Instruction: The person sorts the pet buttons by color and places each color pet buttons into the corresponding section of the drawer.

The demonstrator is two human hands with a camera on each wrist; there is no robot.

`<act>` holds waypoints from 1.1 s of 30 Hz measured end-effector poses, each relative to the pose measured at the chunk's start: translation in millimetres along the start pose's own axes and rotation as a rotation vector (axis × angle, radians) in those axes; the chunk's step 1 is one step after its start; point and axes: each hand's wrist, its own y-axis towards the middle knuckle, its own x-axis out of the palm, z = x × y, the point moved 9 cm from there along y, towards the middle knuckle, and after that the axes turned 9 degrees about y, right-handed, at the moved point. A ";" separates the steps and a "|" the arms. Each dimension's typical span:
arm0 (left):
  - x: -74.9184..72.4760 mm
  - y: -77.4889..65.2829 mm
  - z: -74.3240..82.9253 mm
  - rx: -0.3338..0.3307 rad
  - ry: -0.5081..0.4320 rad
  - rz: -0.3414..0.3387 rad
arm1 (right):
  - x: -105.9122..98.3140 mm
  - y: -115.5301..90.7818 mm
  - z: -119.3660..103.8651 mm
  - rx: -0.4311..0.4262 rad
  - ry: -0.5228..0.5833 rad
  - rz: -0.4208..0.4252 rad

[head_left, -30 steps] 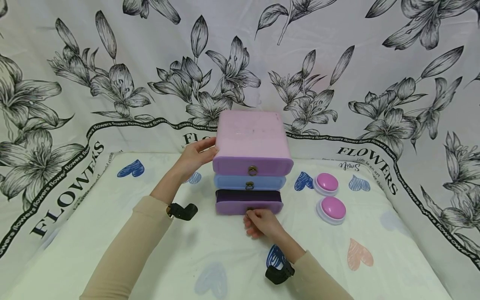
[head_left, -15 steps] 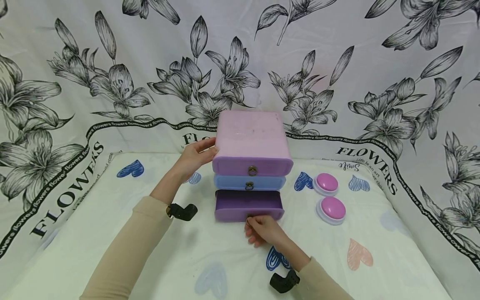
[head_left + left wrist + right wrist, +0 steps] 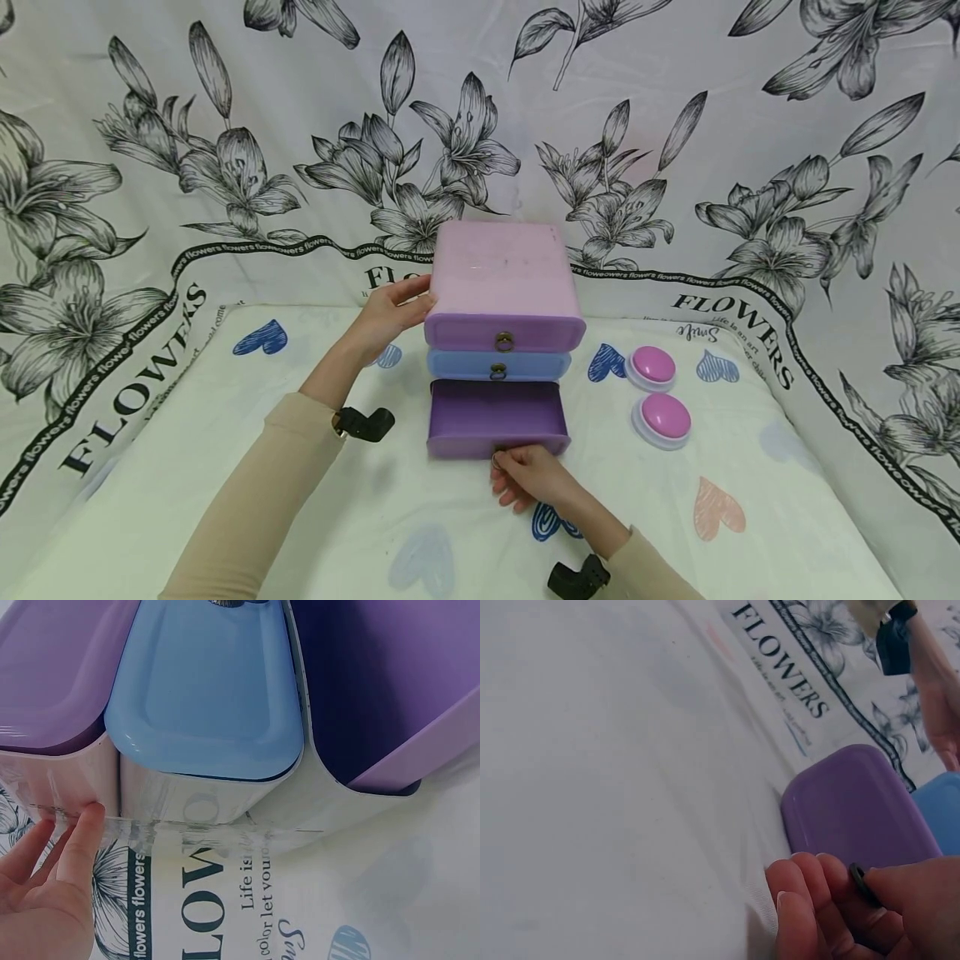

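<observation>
A small three-drawer cabinet (image 3: 506, 271) with a pink top stands in the middle of the cloth. Its top purple drawer (image 3: 465, 333) and blue middle drawer (image 3: 450, 365) are closed. The bottom purple drawer (image 3: 457, 448) is pulled well out, and its bare inside shows. My right hand (image 3: 534, 477) pinches the dark ring pull (image 3: 863, 885) on that drawer's front between thumb and finger. On the cabinet's upper left side rests my left hand (image 3: 393, 308); in the left wrist view its straight fingertips (image 3: 91, 814) touch the pink side wall.
Two round pink push lights with pale rims, the nearer push light (image 3: 666, 415) in front of the farther push light (image 3: 652, 364), sit right of the cabinet. A white floral curtain (image 3: 337, 208) hangs close behind. Heart prints mark the white cloth (image 3: 352, 533).
My right hand has moved toward me, drawing the bottom drawer from slightly out to well out. The left hand has stayed on the cabinet's side.
</observation>
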 end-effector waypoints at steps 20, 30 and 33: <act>-0.2 0.3 -1.2 0.000 0.002 0.005 | 13.0 -20.0 9.0 0.003 -0.005 0.011; -0.2 -0.1 -0.3 0.002 0.007 0.003 | 19.7 -28.7 11.1 0.013 -0.010 -0.014; -0.3 0.1 -0.3 0.003 0.006 0.003 | 20.8 -30.5 12.2 0.008 -0.008 -0.011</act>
